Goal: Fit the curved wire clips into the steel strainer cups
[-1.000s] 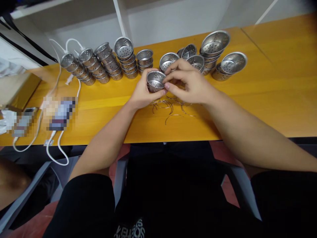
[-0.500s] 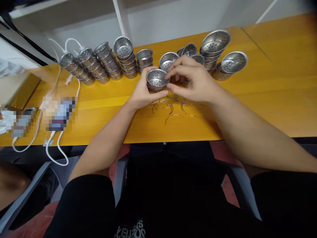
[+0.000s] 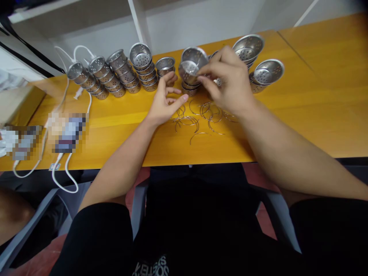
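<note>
My right hand (image 3: 227,78) pinches the rim side of a perforated metal cup (image 3: 192,67), tilted, at the top of a short stack (image 3: 189,91). Whether this cup rests fully on those below is hard to tell. My left hand (image 3: 168,97) is empty, with its fingers curved apart just left of that stack. Several thin curved wires (image 3: 188,120) lie on the table between and in front of my hands. Another stack of cups (image 3: 166,67) stands just behind my left fingers.
Several stacks of perforated cups (image 3: 120,69) line the back left of the wooden table (image 3: 129,147). More cups (image 3: 268,73) stand at the right. Two blurred phones (image 3: 70,134) with white cables and a cardboard box (image 3: 23,103) are on the left. A shelf wall rises behind.
The cup has left my left hand. My right hand has carried it up and back onto or over the stack behind. My left fingers have opened.
</note>
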{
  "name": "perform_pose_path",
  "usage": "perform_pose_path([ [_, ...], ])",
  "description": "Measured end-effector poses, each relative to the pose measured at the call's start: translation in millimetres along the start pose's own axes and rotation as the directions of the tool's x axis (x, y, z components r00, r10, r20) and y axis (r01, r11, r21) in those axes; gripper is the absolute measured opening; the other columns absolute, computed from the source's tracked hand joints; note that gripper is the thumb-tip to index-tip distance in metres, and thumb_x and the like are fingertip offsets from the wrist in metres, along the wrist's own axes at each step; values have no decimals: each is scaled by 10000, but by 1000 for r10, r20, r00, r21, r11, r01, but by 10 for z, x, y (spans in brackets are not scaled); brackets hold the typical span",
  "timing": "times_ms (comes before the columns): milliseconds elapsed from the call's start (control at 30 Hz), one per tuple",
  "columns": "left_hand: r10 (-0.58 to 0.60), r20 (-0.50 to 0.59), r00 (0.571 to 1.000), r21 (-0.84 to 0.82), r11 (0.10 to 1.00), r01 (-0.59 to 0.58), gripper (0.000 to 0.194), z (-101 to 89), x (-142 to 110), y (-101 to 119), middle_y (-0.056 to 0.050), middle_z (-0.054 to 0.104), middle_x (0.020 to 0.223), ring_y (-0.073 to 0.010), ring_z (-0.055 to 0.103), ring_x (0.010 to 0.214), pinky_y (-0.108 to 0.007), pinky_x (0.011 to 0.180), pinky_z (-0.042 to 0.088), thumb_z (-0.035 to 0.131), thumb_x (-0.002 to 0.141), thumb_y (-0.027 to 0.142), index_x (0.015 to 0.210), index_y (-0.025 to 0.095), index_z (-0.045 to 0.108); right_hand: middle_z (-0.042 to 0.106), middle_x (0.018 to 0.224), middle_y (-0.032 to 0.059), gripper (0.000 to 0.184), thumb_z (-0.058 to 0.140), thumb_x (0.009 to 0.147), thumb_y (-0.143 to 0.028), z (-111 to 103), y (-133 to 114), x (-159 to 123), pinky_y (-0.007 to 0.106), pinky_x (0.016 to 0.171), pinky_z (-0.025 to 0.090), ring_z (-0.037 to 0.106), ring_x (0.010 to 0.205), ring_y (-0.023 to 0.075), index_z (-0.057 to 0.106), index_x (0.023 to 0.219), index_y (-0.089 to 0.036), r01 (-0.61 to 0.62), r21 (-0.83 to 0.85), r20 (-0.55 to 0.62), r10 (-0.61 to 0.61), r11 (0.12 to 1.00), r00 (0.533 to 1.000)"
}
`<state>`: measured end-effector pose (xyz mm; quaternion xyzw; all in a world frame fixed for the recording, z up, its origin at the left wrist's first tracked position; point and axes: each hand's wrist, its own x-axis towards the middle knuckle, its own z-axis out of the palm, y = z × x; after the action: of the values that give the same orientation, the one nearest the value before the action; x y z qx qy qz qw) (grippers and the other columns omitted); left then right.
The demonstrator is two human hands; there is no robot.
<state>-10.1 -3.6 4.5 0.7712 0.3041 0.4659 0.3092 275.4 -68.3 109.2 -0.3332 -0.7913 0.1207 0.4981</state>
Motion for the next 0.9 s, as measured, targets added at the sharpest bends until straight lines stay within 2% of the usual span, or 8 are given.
perform_pose_path([
  [67, -33, -12, 999, -11, 999, 33, 1160, -14, 8, -16, -186, 569, 1896, -307, 778, 1321, -470, 956, 774, 909, 1013, 895, 1939, 452, 369, 799, 1273, 121, 299, 770, 1230, -722, -34, 128, 53, 677, 1187, 577, 675, 1252, 419, 941, 1280, -482, 2, -50, -47, -4, 999, 999],
  [133, -54, -14, 998, -20, 998, 53, 1077, -18, 9, -7, -176, 603, 1873, -292, 773, 1280, -443, 910, 765, 935, 997, 854, 1874, 432, 472, 801, 1213, 109, 320, 754, 1218, -767, -38, 272, 98, 655, 1199, 564, 641, 1258, 422, 929, 1250, -500, -12, -32, -63, 10, 999, 998],
  [267, -66, -24, 998, -33, 997, 65, 972, -11, 6, 13, -169, 624, 1864, -279, 775, 1252, -415, 871, 750, 958, 983, 779, 1784, 397, 561, 802, 1197, 118, 379, 791, 1161, -832, 33, 514, 144, 663, 1165, 548, 624, 1223, 439, 933, 1182, -482, -4, -58, -10, 4, 998, 1000],
  [367, -77, -46, 996, -56, 996, 75, 972, -14, 5, -1, -167, 631, 1855, -281, 778, 1249, -419, 873, 751, 1009, 956, 746, 1763, 394, 596, 811, 1225, 126, 352, 825, 1162, -789, 87, 602, 148, 669, 1189, 534, 635, 1217, 444, 935, 1164, -455, -20, -145, 6, 21, 989, 1000],
  [533, -76, -41, 996, -59, 996, 74, 986, -25, 8, -44, -169, 628, 1832, -279, 761, 1281, -417, 913, 751, 998, 957, 790, 1762, 372, 612, 824, 1198, 119, 273, 865, 1150, -717, 123, 605, 118, 704, 1164, 585, 685, 1217, 458, 910, 1144, -447, -9, -197, -11, 7, 980, 1000],
  [667, -81, -83, 993, -87, 993, 74, 1027, -23, 19, -55, -166, 660, 1796, -277, 762, 1220, -390, 811, 737, 1071, 863, 836, 1689, 370, 676, 833, 1174, 75, 236, 910, 1101, -754, 116, 555, 94, 720, 1166, 615, 678, 1317, 486, 893, 1179, -532, -31, -95, -32, 29, 995, 999],
  [833, -88, -95, 992, -62, 995, 82, 1014, -43, 17, -90, -159, 623, 1823, -297, 765, 1268, -415, 849, 766, 1057, 873, 907, 1673, 390, 709, 853, 1129, 74, 326, 954, 1071, -790, 25, 478, 88, 669, 1198, 600, 630, 1428, 466, 879, 1245, -524, -38, 74, 41, 35, 997, 999],
  [900, -68, -89, 994, -25, 998, 66, 1032, -83, 19, -129, -170, 585, 1852, -320, 760, 1329, -436, 897, 782, 1011, 895, 960, 1694, 389, 695, 856, 1094, 77, 344, 940, 1076, -793, -13, 395, 85, 671, 1183, 597, 616, 1480, 477, 863, 1284, -529, -51, 88, 62, 46, 995, 997],
])
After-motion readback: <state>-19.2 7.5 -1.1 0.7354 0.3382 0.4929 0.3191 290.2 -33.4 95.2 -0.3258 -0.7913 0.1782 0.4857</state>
